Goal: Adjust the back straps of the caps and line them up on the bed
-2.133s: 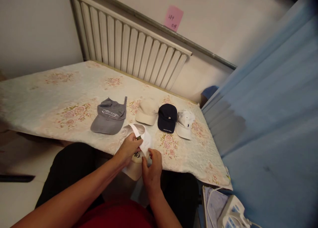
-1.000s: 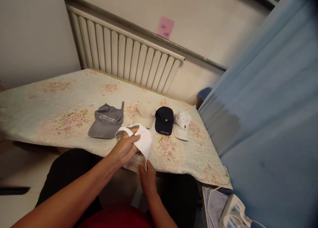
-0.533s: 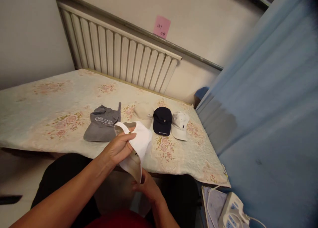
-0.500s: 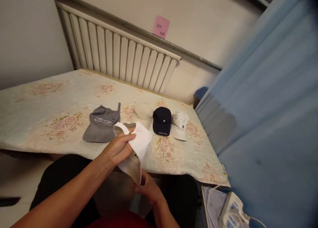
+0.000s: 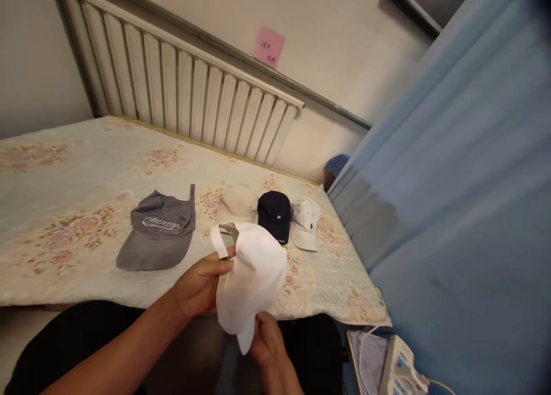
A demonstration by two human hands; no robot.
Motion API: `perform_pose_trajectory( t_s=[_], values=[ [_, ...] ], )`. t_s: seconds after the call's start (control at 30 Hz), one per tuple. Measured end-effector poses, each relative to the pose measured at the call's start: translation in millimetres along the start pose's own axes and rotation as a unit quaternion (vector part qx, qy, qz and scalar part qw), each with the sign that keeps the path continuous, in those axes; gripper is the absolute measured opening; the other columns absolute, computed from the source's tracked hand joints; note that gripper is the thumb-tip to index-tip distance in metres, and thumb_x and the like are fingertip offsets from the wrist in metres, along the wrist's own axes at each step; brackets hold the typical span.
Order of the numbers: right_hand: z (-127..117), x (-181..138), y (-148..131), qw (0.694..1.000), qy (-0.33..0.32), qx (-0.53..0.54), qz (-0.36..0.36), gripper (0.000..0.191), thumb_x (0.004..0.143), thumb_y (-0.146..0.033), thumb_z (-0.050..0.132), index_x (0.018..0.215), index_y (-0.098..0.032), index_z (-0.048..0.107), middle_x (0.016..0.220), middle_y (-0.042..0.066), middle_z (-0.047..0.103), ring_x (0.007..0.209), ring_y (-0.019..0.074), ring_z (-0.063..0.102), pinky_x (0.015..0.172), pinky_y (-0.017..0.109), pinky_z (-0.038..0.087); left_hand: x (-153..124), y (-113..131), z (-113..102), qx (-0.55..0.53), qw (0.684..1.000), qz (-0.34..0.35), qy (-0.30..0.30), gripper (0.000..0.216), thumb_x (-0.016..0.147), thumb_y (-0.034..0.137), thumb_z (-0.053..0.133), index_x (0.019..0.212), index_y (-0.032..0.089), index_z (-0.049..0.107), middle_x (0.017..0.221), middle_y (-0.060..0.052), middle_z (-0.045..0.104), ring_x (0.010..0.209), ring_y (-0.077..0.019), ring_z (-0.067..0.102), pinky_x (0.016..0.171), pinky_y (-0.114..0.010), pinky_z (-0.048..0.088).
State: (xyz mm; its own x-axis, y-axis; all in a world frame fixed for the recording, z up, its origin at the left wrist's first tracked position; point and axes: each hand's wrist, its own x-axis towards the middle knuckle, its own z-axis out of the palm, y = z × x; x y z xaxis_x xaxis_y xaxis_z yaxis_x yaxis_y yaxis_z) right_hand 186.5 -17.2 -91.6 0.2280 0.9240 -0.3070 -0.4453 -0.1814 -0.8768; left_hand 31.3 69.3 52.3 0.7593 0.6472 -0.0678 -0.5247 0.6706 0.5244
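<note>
By quilted bedding [image 5: 105, 168], left grip [image 5: 198, 286] and right grip [image 5: 269, 342] clasp a domed white cloth cap [image 5: 257, 270].

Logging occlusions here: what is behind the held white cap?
Past the white cap show the beige cap, navy cap and floral cover; each farther cap's lower part is partly hidden.

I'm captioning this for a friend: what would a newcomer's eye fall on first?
Probably the white cap near the middle, left hand at its strap and right hand at its brim. Next, perhaps, the gray cap on the floral cover at left, and the navy cap beyond the white one. The blue curtain filling the right side also stands out.
</note>
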Motion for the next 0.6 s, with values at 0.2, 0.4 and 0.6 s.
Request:
perform_pose_trajectory(
  t_s=[0.2,0.4,0.6],
  values=[
    [-34,33,-18,0.992,0.081,0.062,-0.073,0.014,0.070,-0.030,0.065,0.079,-0.021,0.071,0.081,0.006,0.076,0.092,0.0302,0.070,0.084,0.049,0.055,16,4,-46,-0.004,0.999,-0.014,-0.044,0.042,0.070,0.016,0.070,0.111,0.014,0.063,0.089,-0.011,0.072,0.080,-0.0250,0.070,0.073,-0.032,0.054],
    [-64,58,-25,0.985,0.124,0.107,-0.059,0.022,0.067,-0.028,0.073,0.086,-0.019,0.071,0.085,0.007,0.076,0.093,0.0274,0.070,0.086,0.044,0.055,33,5,-99,-0.034,0.998,-0.008,-0.057,0.027,0.082,0.019,0.061,0.109,0.015,0.064,0.101,-0.011,0.070,0.089,-0.0210,0.067,0.082,-0.031,0.051],
    [-76,81,-37,0.977,0.127,0.166,-0.035,0.026,0.061,-0.020,0.078,0.086,-0.017,0.071,0.084,0.003,0.077,0.081,0.0198,0.071,0.086,0.034,0.055,49,3,-144,-0.091,0.994,-0.012,-0.056,0.023,0.092,0.025,0.050,0.105,0.014,0.065,0.097,-0.009,0.071,0.085,-0.0188,0.067,0.079,-0.033,0.051]
  ],
)
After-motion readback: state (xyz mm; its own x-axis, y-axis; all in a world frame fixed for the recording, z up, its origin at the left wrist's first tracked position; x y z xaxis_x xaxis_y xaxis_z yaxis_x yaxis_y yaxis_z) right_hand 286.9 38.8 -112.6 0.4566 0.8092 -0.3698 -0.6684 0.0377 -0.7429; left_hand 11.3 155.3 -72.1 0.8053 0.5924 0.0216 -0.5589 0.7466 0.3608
